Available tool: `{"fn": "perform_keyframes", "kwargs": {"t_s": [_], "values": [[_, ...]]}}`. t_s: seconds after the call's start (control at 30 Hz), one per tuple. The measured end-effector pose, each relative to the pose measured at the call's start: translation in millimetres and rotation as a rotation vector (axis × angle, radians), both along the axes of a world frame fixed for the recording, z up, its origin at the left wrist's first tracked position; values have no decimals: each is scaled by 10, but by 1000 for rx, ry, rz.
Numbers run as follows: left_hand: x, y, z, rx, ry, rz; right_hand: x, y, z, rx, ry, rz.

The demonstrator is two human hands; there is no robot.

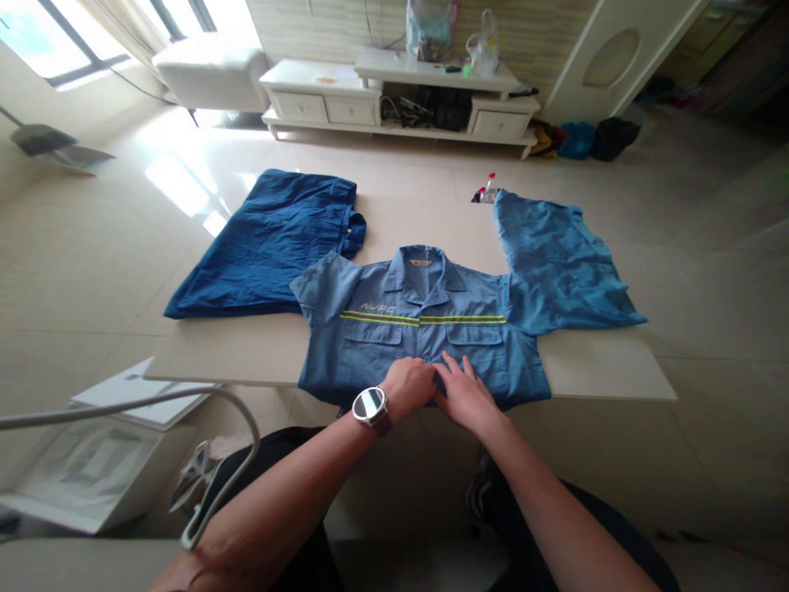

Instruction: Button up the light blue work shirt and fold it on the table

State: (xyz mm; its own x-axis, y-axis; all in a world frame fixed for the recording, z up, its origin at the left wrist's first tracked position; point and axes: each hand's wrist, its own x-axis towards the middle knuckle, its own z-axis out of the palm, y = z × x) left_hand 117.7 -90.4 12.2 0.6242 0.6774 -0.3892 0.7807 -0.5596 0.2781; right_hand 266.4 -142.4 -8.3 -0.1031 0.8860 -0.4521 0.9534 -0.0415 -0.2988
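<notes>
A short-sleeved blue work shirt (370,337) lies face up on the table, collar away from me. It has yellow-green stripes across the chest and light lettering above one pocket. At the lower middle of its front, my left hand (408,385), with a round-faced watch on the wrist, is closed on the fabric at the button placket. Right beside it, my right hand (465,395) rests on the shirt with its fingers stretched out and apart. Its thumb is close to the left hand's fingertips. Whatever lies beneath the left fingers is hidden.
Dark blue folded clothing (277,238) lies at the table's left, and a lighter blue garment (564,263) at its right. Small red-capped bottles (489,191) stand near the far edge of the pale table (607,370). A grey cable (141,403) curves by my left arm.
</notes>
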Motion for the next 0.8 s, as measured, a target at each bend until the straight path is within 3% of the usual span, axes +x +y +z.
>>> {"fn": "perform_keyframes", "kwargs": {"t_s": [0.3,0.43,0.57,0.67,0.73,0.8], "values": [[-35,50,12,-16,-44,20,-21,7,-25,2,4,-14],[-60,257,17,-4,-105,174,21,11,-42,57,8,-58],[25,778,15,60,-262,546,160,212,-83,227,90,-159],[136,1344,-53,223,-391,774,298,628,-143,412,121,-264],[197,1731,-151,317,-435,822,372,1023,-221,536,129,-291],[228,2065,-291,350,-454,786,419,1461,-337,608,141,-295]]}}
